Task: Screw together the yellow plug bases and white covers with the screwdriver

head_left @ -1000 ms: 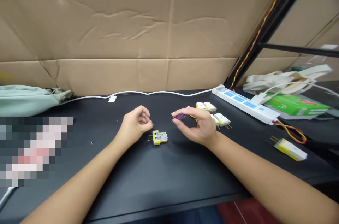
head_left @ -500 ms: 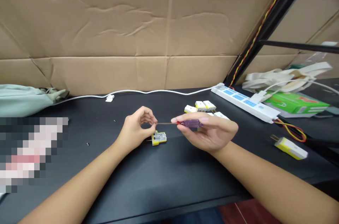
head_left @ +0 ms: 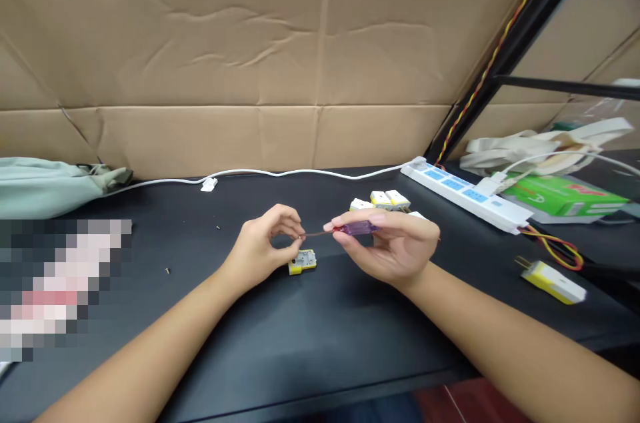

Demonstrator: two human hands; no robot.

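My right hand [head_left: 395, 239] is closed round the purple handle of a screwdriver [head_left: 356, 229] with a red collar. Its thin shaft points left, level above the table, and the tip meets the fingertips of my left hand [head_left: 267, 236]. Thumb and forefinger are pinched there on something tiny I cannot make out. Just below these fingers lies an opened yellow-and-white plug half [head_left: 303, 261], its inside facing up; its left part is behind my left hand. Several closed yellow-and-white plugs [head_left: 383, 199] stand behind my right hand, partly hidden.
Another plug [head_left: 553, 281] lies at the right with its prongs leftward. A white power strip [head_left: 465, 193] and a green box [head_left: 565, 199] are at the back right. Small metal bits, one like a screw [head_left: 167, 271], lie left. A white cable [head_left: 275, 173] runs along the cardboard wall [head_left: 210, 136].
My left hand has shifted slightly right, and the screwdriver tip remains at its fingertips. My right hand has moved a little left. The plug half lies as before.
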